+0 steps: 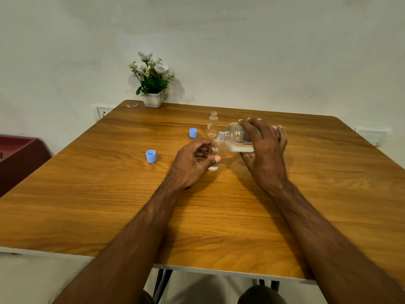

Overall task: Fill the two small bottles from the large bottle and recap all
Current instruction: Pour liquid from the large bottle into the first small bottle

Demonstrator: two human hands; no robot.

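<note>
Nearest the table [109, 205] edge, two bare forearms are reaching forward over the wood. Just beyond, the left hand [192, 163] is curling its fingers and thumb round a small bottle [214, 157] standing upright, uncapped. Beside it, the right hand [263, 145] is gripping the large bottle [235, 137], tipping it sideways so its open mouth is meeting the small bottle's neck. Left of these, two blue caps [150, 156] [193, 132] are lying apart. Further back, a second small bottle [212, 124] is standing open. Farthest, a potted plant [152, 84] is sitting against the wall.
</note>
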